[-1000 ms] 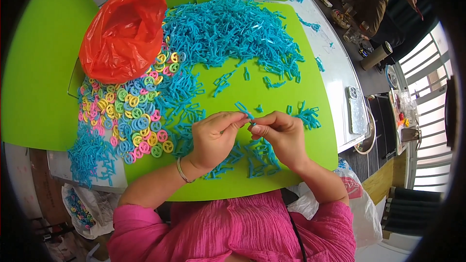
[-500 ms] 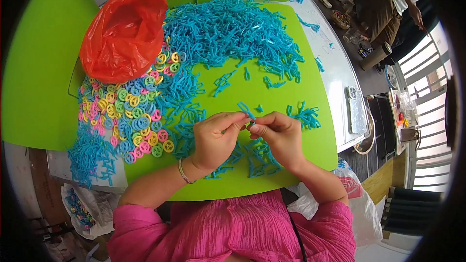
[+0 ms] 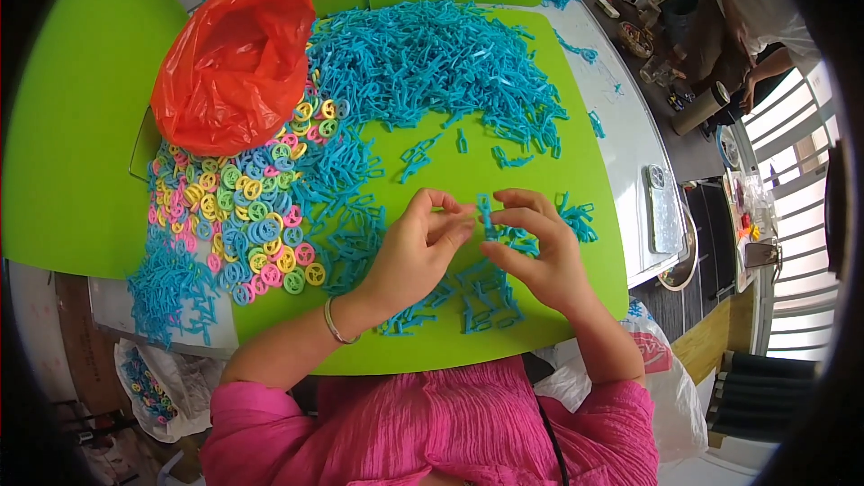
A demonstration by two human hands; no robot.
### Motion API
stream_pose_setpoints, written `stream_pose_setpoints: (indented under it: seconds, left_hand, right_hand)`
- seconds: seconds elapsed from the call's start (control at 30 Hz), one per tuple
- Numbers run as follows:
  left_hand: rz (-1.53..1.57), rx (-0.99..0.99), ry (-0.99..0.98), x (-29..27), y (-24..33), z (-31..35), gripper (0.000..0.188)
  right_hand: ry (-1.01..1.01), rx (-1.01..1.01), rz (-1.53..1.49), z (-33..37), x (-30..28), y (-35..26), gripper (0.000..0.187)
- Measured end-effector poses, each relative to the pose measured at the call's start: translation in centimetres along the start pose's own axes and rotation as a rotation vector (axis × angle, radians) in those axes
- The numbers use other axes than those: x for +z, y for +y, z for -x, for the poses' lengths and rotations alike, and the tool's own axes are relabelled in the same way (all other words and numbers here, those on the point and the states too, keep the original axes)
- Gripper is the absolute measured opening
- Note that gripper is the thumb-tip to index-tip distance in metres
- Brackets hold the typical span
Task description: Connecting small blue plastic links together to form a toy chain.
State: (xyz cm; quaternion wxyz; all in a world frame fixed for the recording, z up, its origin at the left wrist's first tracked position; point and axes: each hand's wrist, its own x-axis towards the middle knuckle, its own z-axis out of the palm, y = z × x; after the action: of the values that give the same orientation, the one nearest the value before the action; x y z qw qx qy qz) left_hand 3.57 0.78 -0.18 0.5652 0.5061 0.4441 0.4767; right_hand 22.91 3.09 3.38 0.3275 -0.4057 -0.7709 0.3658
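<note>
Over the green board [image 3: 432, 157] my two hands are a little apart. My left hand [image 3: 418, 252] has its thumb and fingers pinched together; whatever they hold, if anything, is too small to make out. My right hand [image 3: 544, 252] has thumb and fingers spread. In the gap between them is a small blue plastic piece [image 3: 486, 216]; whether it is falling, lying or touched by a fingertip I cannot tell. Loose blue pieces [image 3: 490, 301] lie under and around my hands. More of them form a big heap [image 3: 432, 63] at the far side.
Left of my hands lie colourful plastic rings [image 3: 256, 216] beside an open red plastic bag [image 3: 234, 72]. A heap of small blue pieces [image 3: 171, 283] is at the left edge. On the white table at right rests a phone [image 3: 664, 211]. Another person [image 3: 765, 9] is at far right.
My hands have drawn apart from their joint pinch on a blue piece. My right fingers have spread. The other person at far right has shifted.
</note>
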Motion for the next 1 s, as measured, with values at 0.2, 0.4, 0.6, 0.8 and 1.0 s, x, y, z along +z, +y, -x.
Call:
stream_pose_setpoints:
  seconds: [0.2, 0.4, 0.6, 0.8, 1.0]
  left_hand:
    - [-0.065, 0.110, 0.060, -1.3, 2.0, -1.0, 0.037]
    - [-0.153, 0.149, 0.106, -3.2, 2.7, -2.1, 0.039]
    - [-0.172, 0.121, 0.084, -3.4, 2.8, -2.2, 0.038]
    - [-0.241, 0.114, 0.061, -3.2, 2.4, -2.0, 0.039]
    - [-0.278, 0.140, 0.062, -3.3, 2.2, -2.1, 0.039]
  right_hand:
    - [0.200, 0.242, -0.514, 1.4, -2.3, 2.2, 0.024]
    - [0.378, 0.297, -0.455, 2.8, -4.3, 3.8, 0.030]
    - [0.367, 0.329, -0.585, 4.0, -4.9, 4.6, 0.029]
    - [0.395, 0.320, -0.440, 3.8, -4.9, 4.3, 0.029]
    - [0.439, 0.276, -0.298, 3.9, -4.0, 4.4, 0.025]
